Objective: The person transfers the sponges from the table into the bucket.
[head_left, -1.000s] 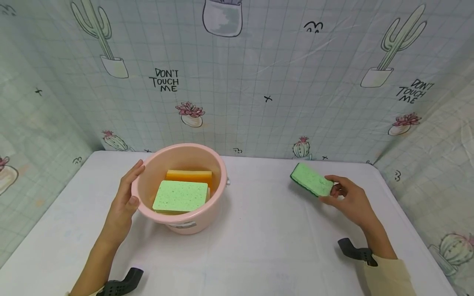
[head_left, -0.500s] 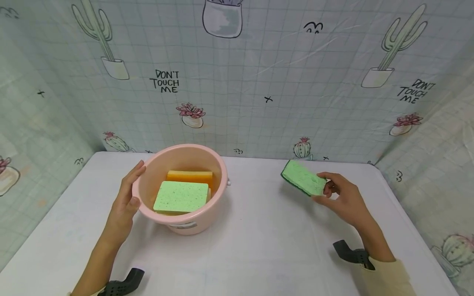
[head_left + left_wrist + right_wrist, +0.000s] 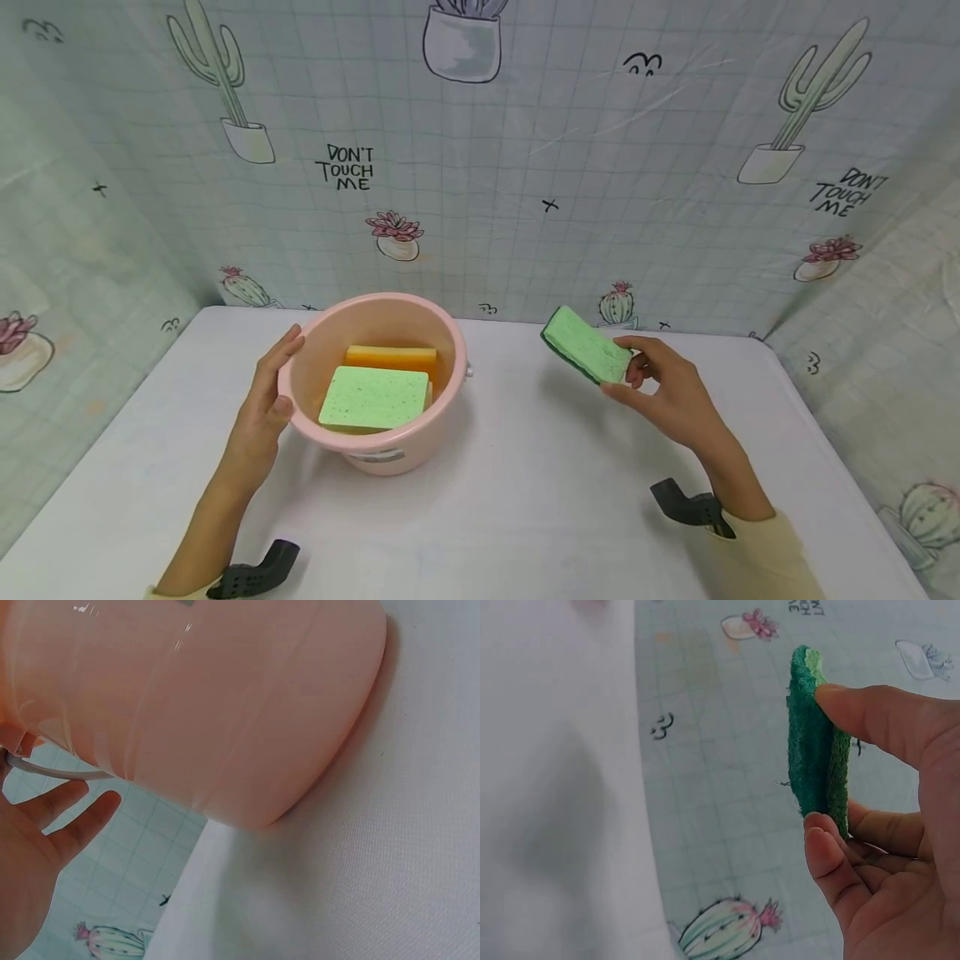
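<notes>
My right hand (image 3: 667,392) pinches a green sponge (image 3: 588,343) by its near right end, thumb on one edge and fingers on the other. It is held above the table, and the right wrist view shows the dark green scouring layer (image 3: 810,742) on its underside. A pink bucket (image 3: 405,454) stands to the left, with a light green sponge (image 3: 375,396) lying on top inside and a yellow-orange sponge (image 3: 390,357) behind it. My left hand (image 3: 258,408) rests with extended fingers against the bucket's left rim. In the left wrist view the bucket's grey handle (image 3: 60,772) passes by the fingers.
The white table (image 3: 525,500) runs back to a patterned cloth wall (image 3: 480,208) printed with cacti. Similar cloth hangs at both sides. Black camera mounts (image 3: 258,571) sit on both wrists.
My right hand has moved left toward the bucket and slightly up, carrying the green sponge with it. The left hand stays at the bucket rim, and the view has shifted slightly.
</notes>
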### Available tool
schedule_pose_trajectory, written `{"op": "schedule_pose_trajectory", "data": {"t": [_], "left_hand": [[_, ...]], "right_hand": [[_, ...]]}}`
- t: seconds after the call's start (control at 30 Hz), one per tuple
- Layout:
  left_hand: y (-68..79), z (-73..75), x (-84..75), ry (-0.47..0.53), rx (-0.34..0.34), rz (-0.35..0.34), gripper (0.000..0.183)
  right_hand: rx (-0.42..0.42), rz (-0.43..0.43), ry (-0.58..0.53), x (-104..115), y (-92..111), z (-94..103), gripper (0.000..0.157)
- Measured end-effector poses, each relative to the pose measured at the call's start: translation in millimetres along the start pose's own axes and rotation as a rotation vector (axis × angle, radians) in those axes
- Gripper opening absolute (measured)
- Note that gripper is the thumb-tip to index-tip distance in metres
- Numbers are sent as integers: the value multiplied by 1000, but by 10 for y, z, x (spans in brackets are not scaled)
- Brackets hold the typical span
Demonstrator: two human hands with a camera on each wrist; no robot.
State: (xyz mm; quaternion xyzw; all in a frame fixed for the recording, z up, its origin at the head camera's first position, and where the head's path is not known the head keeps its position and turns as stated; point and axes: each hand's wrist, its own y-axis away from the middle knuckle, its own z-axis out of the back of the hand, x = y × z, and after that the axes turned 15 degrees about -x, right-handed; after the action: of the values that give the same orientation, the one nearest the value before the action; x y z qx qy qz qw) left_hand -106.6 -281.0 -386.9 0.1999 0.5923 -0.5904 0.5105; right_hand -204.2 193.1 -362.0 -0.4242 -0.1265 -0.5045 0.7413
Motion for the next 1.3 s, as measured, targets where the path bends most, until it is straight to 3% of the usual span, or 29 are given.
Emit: {"op": "schedule_pose_trajectory", "data": {"t": [0.5,1.3], "left_hand": [[-19,1,25,2,4,-8,55],[-1,9,3,-21,5,4,54]], "right_hand": [[-9,200,-115,473,-226,-118,54],[61,255,-270,1086,-351,-536,51]]}}
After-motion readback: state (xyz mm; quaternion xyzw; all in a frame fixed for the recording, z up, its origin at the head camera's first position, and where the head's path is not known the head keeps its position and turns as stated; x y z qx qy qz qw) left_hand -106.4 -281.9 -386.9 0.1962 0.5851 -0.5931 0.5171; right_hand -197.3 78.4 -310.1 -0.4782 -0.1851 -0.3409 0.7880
